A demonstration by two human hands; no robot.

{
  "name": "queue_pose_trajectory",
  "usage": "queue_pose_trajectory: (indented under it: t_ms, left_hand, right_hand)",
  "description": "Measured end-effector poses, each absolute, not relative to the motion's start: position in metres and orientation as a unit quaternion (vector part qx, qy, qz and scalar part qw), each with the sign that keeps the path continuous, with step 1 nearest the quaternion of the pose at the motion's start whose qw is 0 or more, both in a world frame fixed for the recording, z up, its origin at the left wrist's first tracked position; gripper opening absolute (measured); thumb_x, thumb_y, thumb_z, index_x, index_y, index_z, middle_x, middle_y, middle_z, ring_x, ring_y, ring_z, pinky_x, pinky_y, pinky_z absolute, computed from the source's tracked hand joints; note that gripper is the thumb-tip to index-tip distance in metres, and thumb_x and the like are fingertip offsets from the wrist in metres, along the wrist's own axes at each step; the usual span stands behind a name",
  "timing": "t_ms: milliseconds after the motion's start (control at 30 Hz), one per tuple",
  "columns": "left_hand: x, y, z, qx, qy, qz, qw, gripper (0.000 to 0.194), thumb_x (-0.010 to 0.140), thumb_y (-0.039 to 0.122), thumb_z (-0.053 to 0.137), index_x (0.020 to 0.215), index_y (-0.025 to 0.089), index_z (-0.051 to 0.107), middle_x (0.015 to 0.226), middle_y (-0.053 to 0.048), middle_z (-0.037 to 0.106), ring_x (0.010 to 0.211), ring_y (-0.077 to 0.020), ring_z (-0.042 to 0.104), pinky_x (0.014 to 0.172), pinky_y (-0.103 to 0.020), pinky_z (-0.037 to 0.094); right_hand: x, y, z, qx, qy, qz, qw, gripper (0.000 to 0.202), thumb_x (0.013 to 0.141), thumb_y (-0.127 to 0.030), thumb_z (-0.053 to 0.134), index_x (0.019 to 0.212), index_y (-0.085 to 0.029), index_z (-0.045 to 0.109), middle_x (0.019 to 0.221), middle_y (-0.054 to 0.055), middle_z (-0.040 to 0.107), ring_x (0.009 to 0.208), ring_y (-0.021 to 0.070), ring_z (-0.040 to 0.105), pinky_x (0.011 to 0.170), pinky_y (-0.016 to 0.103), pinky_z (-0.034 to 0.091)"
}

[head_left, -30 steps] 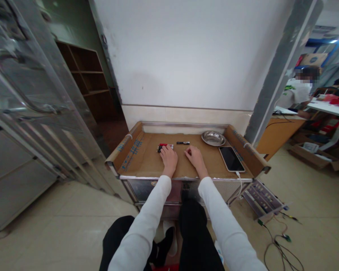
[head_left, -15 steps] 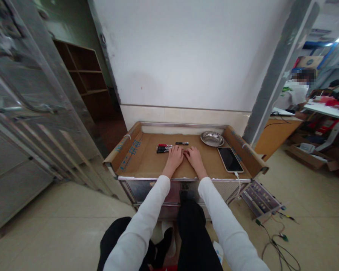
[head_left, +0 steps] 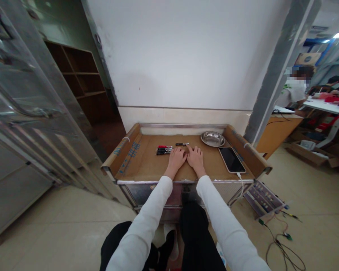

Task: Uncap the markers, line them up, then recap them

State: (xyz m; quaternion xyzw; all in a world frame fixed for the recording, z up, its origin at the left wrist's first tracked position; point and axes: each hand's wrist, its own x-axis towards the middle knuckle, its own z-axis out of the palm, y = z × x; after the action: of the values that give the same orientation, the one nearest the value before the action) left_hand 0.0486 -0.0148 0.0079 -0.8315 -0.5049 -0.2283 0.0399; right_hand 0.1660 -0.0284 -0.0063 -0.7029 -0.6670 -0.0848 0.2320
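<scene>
Rests the left hand (head_left: 177, 160), with fingers bent, on the brown cardboard (head_left: 148, 165), right beside the red and black pens (head_left: 164, 151)! Holds the right hand (head_left: 196, 159) looser, with a finger pointing up by the end of the lone black pen (head_left: 180, 144). Cannot tell if gripping anything in either. Has phone (head_left: 231, 160) and bowl (head_left: 212, 139) off right.

Open cardboard (head_left: 144, 163) left of the pens (head_left: 164, 151); bowl (head_left: 213, 140) and phone (head_left: 232, 160) block the right, their gap apparently slim
</scene>
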Motion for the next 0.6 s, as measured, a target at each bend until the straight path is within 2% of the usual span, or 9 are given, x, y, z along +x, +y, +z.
queue_pose_trajectory:
  t_ms: [133,300,367,467,533,600]
  left_hand:
    - [0.052,-0.005,0.009,-0.823,-0.514,-0.238,0.032,0.017,0.091,0.021,0.048,0.095,0.016,0.063,0.104,-0.012,0.062,0.103,-0.0248,0.055,0.093,-0.038,0.04]
    - [0.055,0.004,0.01,-0.817,-0.531,-0.223,0.021,0.019,0.093,0.017,0.044,0.096,0.013,0.062,0.103,-0.013,0.062,0.102,-0.0229,0.056,0.092,-0.036,0.042]
    - [0.054,0.005,0.009,-0.818,-0.533,-0.217,0.016,0.019,0.093,0.017,0.043,0.099,0.012,0.061,0.106,-0.013,0.062,0.101,-0.0222,0.056,0.091,-0.034,0.043]
    - [0.052,0.004,0.007,-0.818,-0.525,-0.235,-0.003,0.017,0.092,0.017,0.046,0.099,0.014,0.061,0.107,-0.012,0.061,0.1,-0.0208,0.057,0.089,-0.032,0.045]
    - [0.05,0.005,0.004,-0.818,-0.513,-0.258,-0.024,0.014,0.091,0.016,0.048,0.097,0.015,0.06,0.105,-0.01,0.061,0.1,-0.0194,0.057,0.089,-0.031,0.045]
    - [0.048,0.006,0.0,-0.819,-0.496,-0.286,-0.046,0.013,0.091,0.014,0.049,0.096,0.016,0.06,0.104,-0.008,0.06,0.1,-0.0181,0.057,0.089,-0.03,0.046]
  right_hand:
    - [0.162,-0.028,-0.002,-0.722,-0.653,-0.066,0.217,0.048,0.09,-0.022,0.044,0.138,-0.029,0.047,0.12,0.018,0.054,0.107,0.0305,0.048,0.088,0.045,0.035]
    - [0.159,-0.029,0.004,-0.743,-0.641,-0.049,0.185,0.047,0.092,-0.025,0.041,0.138,-0.03,0.046,0.124,0.015,0.053,0.112,0.0289,0.047,0.09,0.043,0.034]
    - [0.158,-0.031,0.006,-0.745,-0.639,-0.059,0.182,0.045,0.092,-0.025,0.04,0.136,-0.028,0.047,0.124,0.014,0.053,0.112,0.0279,0.046,0.09,0.041,0.034]
    - [0.158,-0.033,0.008,-0.744,-0.638,-0.077,0.184,0.038,0.091,-0.022,0.04,0.126,-0.018,0.054,0.121,0.015,0.054,0.109,0.0269,0.047,0.089,0.037,0.035]
    - [0.157,-0.034,0.007,-0.742,-0.637,-0.088,0.189,0.039,0.09,-0.02,0.041,0.127,-0.014,0.053,0.119,0.016,0.055,0.108,0.0265,0.047,0.088,0.037,0.036]
    - [0.158,-0.033,0.006,-0.739,-0.637,-0.094,0.197,0.044,0.089,-0.02,0.043,0.133,-0.016,0.047,0.119,0.016,0.055,0.107,0.0264,0.048,0.088,0.037,0.036]
